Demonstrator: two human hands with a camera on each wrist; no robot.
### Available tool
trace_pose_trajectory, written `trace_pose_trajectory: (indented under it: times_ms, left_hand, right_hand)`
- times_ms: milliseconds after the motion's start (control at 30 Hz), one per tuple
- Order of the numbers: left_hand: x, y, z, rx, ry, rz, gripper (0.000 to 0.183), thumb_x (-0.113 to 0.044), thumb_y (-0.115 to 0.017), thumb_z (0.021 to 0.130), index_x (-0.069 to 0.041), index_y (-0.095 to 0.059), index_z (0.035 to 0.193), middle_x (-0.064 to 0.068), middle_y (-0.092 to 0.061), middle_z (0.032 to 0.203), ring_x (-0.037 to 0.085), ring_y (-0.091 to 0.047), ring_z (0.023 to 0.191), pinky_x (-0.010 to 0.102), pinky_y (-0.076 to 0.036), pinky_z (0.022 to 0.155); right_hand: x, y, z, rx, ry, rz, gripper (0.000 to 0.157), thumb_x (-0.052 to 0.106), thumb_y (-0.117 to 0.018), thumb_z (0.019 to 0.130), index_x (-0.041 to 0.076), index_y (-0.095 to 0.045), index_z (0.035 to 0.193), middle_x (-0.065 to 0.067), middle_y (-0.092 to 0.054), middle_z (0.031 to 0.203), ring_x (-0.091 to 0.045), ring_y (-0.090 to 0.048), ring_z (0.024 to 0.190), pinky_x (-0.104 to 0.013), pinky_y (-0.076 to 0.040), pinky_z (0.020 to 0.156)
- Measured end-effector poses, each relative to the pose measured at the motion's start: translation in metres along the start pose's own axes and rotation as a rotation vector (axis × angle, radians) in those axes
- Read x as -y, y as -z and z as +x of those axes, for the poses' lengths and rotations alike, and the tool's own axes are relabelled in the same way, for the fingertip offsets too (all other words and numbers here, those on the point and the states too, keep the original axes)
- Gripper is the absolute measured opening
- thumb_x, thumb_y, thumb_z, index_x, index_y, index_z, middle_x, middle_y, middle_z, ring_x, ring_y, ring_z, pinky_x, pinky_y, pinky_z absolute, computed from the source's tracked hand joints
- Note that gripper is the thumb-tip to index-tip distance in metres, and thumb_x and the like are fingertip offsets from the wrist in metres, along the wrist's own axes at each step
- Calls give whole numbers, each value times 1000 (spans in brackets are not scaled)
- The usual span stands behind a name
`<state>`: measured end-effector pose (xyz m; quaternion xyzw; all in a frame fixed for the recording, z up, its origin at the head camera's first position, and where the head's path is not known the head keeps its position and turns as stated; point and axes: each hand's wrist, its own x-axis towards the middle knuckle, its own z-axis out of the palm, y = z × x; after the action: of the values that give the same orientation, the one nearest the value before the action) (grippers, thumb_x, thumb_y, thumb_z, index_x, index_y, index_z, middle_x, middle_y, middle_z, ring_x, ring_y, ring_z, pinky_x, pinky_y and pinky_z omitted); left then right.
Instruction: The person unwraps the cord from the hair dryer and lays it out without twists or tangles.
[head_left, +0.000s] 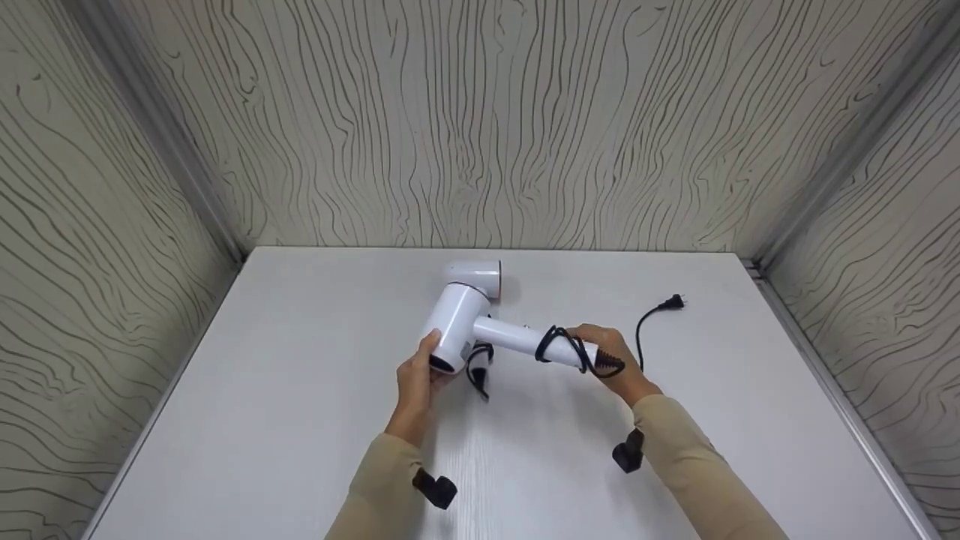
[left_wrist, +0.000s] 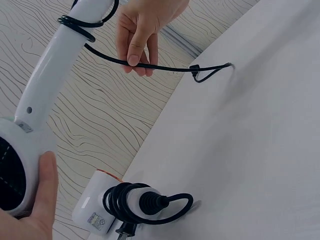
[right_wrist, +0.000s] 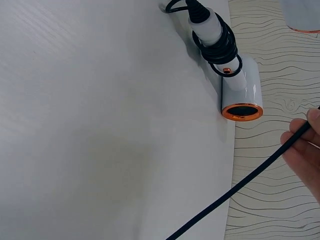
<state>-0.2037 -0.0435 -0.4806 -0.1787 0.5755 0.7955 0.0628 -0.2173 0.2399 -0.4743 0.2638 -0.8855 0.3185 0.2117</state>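
My left hand [head_left: 413,384] grips the white barrel of a hair dryer [head_left: 459,315], held up above the table with its handle pointing right. Black cord [head_left: 551,341] is looped loosely round that handle. Beyond the handle's end, my right hand [head_left: 631,381] pinches the free length of cord between thumb and fingers, as the left wrist view shows at the cord [left_wrist: 170,69]. From there the cord runs off to a two-pin plug [head_left: 675,301]. Behind the held dryer lies a second white hair dryer [head_left: 480,276], its black cord [right_wrist: 220,50] wound tightly round its handle.
Both dryers are over a white table [head_left: 285,420]. Wood-grain patterned panels [head_left: 480,127] rise at the back and on both sides, with grey metal strips [head_left: 165,127] along the corners. A black wrist mount [head_left: 436,491] sits on each beige sleeve.
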Motion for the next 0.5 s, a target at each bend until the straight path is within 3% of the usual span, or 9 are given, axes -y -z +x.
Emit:
trace_pose_trajectory:
  times_ms: [200,400,500]
  left_hand:
    - [0,2,0,47,-12,51,67,-46,-52,92,10,-51,128,15,-66,111,12,-68,85,31,-59,85]
    - [-3,5,-1,59,4,75,68,-46,-53,92,10,-49,130,16,-66,112,12,-68,85,30,-60,83]
    - [-2,5,-1,58,7,96,67,-47,-53,92,9,-50,130,17,-65,114,12,-68,86,28,-59,83]
  right_hand:
    - [-4,6,2,30,-36,12,19,-3,-69,81,-3,-70,99,-13,-74,90,-28,-71,82,-38,-60,73]
    - [-11,5,6,-67,71,-52,11,-9,-69,78,-5,-71,88,-14,-72,78,-27,-70,69,-33,-60,61]
    - [-14,6,6,-72,32,-54,11,-8,-69,79,-3,-72,89,-14,-73,80,-26,-71,72,-32,-60,63]
